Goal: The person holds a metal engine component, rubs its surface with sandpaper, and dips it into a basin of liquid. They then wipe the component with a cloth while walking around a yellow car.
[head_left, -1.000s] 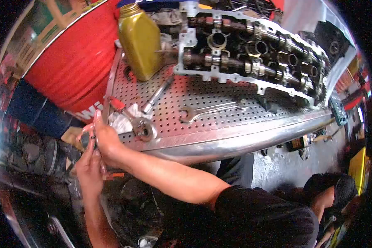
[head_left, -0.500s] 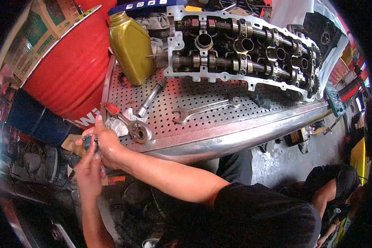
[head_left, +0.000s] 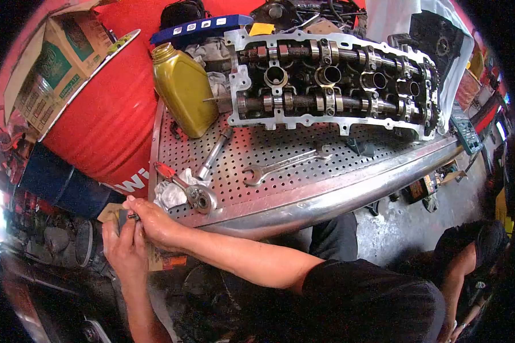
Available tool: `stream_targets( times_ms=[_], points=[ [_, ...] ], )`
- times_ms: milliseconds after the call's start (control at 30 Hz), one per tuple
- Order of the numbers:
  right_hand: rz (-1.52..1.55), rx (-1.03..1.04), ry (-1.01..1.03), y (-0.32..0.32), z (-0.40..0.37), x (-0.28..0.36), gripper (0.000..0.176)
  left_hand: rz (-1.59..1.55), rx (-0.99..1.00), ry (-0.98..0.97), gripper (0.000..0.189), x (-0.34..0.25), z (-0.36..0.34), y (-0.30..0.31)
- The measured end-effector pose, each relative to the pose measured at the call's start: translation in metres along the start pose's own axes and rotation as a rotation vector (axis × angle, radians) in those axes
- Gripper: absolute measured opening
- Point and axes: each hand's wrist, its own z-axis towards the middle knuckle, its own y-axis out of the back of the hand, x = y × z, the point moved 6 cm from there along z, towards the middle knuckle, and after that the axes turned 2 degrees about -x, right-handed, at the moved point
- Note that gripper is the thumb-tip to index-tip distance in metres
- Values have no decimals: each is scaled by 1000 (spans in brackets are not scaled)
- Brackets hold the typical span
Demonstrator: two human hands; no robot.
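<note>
My left hand point(head_left: 125, 247) and my right hand point(head_left: 154, 224) are together at the lower left, beyond the corner of the workbench. Their fingers close round a small dark metal part point(head_left: 133, 216), mostly hidden by the fingers; its exact kind I cannot tell. Close to the hands on the bench lie a ratchet point(head_left: 201, 199) with a red handle end and a crumpled white rag point(head_left: 170, 194). Behind these rests a long socket extension point(head_left: 216, 154). A combination wrench point(head_left: 286, 164) lies farther right on the perforated metal top point(head_left: 229, 186).
A cylinder head with camshafts point(head_left: 332, 80) takes up the back of the bench. Beside it stands a gold oil bottle point(head_left: 184, 91). A red drum point(head_left: 106, 120) carrying a cardboard box point(head_left: 60, 66) is at left. Another person's knee point(head_left: 463, 260) shows at lower right.
Both hands sit slightly lower in the view, and my right thumb, raised before, has folded down towards the part. The whole scene has shifted a little as my head moved.
</note>
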Motion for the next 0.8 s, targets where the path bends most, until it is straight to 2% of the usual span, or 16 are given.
stream_targets(
  times_ms=[67, 167, 200, 233, 267, 333, 367, 433, 500, 567, 600, 633, 700, 800],
  points=[
    [112, 76, -54, -7, -5, 4, 54, -41, -27, 68, 27, -1, 1, 0],
    [-30, 27, -68, -1, -10, 16, 58, -231, 23, 222, 25, 3, -2, -6],
    [21, 6, -23, -1, -10, 16, 60, -311, 53, 287, 24, 5, -3, -8],
    [68, -64, -93, 7, 3, -12, 59, -313, 58, 266, 25, 3, -4, -10],
    [-13, -52, -43, 9, -4, 0, 55, -303, 68, 251, 26, 3, -7, -13],
    [233, -7, -102, 6, -7, -8, 54, -348, 86, 252, 29, 6, -14, -17],
    [251, -15, -51, 8, 1, -14, 52, -413, 82, 262, 30, 6, -17, -18],
    [420, 46, -119, -7, -15, 9, 49, -564, 48, 398, 32, 8, -21, -20],
    [422, 51, -141, -8, -16, 10, 50, -610, 72, 399, 33, 10, -21, -21],
    [484, 52, -142, -3, -14, 5, 47, -547, 58, 262, 34, 10, -21, -24],
    [511, 59, -172, -4, -15, 8, 44, -489, 69, 261, 35, 6, -20, -22],
    [505, 52, -149, -4, -14, 10, 44, -320, 39, 160, 35, 7, -21, -25],
    [388, -111, -135, -1, -13, 12, 46, 58, 182, 57, 35, 1, -14, -16],
    [455, -79, -134, -9, -15, 16, 48, 129, 59, 7, 35, -4, -15, -15]
  ],
)
